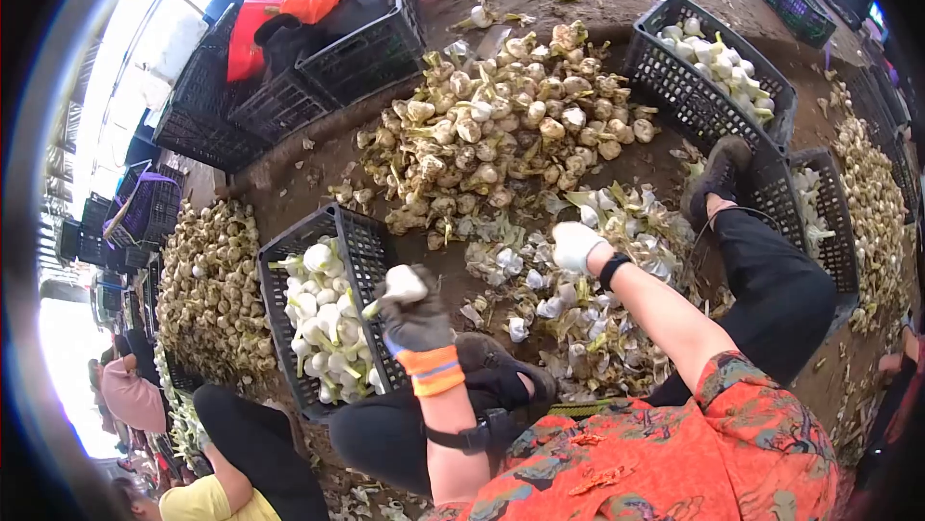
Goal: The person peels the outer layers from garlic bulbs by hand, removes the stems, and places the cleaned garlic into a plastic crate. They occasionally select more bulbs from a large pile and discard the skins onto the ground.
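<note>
Brown floor, heaped garlic bulbs, scattered pale peelings, black plastic crates

The person's gloved left hand is raised with its fingers curled in a grip, the left forearm nearly upright below its orange cuff. The white-gloved right hand looks bunched, its fingers indistinct, the bare right forearm angled inward behind a black wristband

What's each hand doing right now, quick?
Left hand: closed, holding a garlic bulb.
Right hand: looks closed; can't tell if it holds anything.
</note>
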{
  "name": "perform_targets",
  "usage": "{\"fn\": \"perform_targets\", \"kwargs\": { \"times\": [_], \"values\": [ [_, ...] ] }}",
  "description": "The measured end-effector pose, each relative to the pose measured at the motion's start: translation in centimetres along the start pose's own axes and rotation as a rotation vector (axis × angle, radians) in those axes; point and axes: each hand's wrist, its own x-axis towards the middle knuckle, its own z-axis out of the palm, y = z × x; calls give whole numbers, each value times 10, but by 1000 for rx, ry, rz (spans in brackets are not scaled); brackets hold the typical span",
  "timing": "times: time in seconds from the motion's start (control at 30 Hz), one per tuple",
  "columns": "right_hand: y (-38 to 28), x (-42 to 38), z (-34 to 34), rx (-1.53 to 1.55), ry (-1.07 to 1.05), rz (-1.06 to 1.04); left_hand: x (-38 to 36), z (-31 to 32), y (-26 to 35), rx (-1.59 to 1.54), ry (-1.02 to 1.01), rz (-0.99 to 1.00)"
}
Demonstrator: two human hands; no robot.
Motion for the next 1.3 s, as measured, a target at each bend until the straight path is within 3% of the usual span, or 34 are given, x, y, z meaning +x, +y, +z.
{"fn": "perform_targets", "kwargs": {
  "times": [0.07,0.13,0.2,0.23,0.27,0.4,0.43,0.47,0.5,0.53,0.6,0.67,0.73,0.8,0.87,0.93,1.03,1.13,1.17,1.3],
  "values": [
    [-14,39,2,172,318,76,15,11,35,-42,62,66],
    [-23,94,8,380,453,166,7,53,39,-7,120,77],
    [-31,143,12,596,482,414,8,59,29,71,205,61],
    [-31,164,15,710,389,478,9,50,22,132,266,36],
    [-17,201,46,762,433,414,9,42,14,193,328,8],
    [-16,174,42,1300,154,164,3,12,-15,361,9,-113],
    [-20,159,37,1341,87,169,7,4,-21,595,38,-124],
    [-47,102,-2,1571,13,80,10,-5,-30,828,68,-137],
    [-42,89,0,1582,-32,-172,11,-21,-39,923,-85,-106],
    [-57,64,-16,1654,-133,-192,9,-30,-47,1016,-244,-76],
    [-101,-16,-64,1653,-122,-200,-3,-4,-58,978,-347,-128],
    [-106,-35,-55,1873,-103,-176,-14,22,-58,848,-277,-186],
    [-94,-47,-49,1734,-134,-299,-17,24,-58,940,-382,-51],
    [-117,-76,-60,1689,158,-320,-24,30,-59,968,-443,9],
    [-124,-98,-70,1715,220,-392,-36,39,-59,948,-453,-11],
    [-122,-118,-79,1741,154,-328,-45,47,-58,916,-470,-15],
    [-108,-135,-84,1675,143,-391,-56,54,-58,839,-530,-18],
    [-108,-162,-100,1691,62,-405,-66,62,-57,780,-521,-124],
    [-103,-161,-98,1696,71,-440,-68,65,-58,855,-614,-15],
    [-90,-168,-100,1478,181,-522,-76,73,-56,911,-678,-32]
  ]
}}
